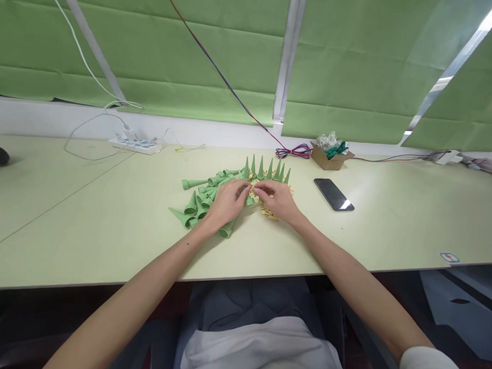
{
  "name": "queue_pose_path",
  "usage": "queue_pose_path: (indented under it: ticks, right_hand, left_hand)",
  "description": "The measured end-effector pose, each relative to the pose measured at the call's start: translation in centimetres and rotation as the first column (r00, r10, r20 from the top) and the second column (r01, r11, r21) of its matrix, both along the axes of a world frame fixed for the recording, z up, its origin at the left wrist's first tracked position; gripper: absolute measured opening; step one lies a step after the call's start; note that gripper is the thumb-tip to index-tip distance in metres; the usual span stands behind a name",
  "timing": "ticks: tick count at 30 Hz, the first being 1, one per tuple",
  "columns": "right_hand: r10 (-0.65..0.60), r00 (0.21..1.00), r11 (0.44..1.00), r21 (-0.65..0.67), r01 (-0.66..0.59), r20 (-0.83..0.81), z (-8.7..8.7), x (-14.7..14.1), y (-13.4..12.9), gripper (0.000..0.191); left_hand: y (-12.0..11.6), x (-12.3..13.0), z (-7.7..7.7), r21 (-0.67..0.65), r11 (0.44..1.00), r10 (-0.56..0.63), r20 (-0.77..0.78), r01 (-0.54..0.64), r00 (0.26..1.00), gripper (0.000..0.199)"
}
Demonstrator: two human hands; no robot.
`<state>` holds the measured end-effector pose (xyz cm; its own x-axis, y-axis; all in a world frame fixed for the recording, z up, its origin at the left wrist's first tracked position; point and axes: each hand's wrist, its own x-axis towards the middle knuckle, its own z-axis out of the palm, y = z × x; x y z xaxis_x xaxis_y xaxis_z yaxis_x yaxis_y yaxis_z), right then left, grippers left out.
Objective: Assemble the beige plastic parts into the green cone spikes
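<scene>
My left hand [229,201] and my right hand [278,200] meet above the table, fingertips pinched and almost touching. Something small and pale yellow shows around the fingertips, but I cannot make out whether it is held or lies behind them. Under and left of my left hand is a heap of green hollow plastic spikes [191,204], lying in several directions. Just beyond my hands, a row of green spikes [261,168] stands upright, points up. Small yellow plastic pieces [270,213] are scattered below and around my right hand, partly hidden by it.
A black phone [333,194] lies to the right. Behind it stands a small cardboard box [329,159] holding clear plastic and green material, beside a coiled red and blue cable [294,151]. A white power strip [137,144] sits at the back left. The table's front edge [251,279] runs near my lap.
</scene>
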<state>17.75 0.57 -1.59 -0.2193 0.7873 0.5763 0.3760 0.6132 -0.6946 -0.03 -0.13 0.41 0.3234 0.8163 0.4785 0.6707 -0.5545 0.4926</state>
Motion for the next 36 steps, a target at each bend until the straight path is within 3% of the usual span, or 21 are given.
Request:
queue_pose_path:
  ticks: [36]
  right_hand:
    - [0.007, 0.996, 0.999, -0.044, -0.003, 0.086, -0.13, 0.15, 0.12, 0.018]
  left_hand:
    - [0.00, 0.01, -0.09, 0.036, 0.999, 0.011, 0.066, -0.013, 0.998, 0.025]
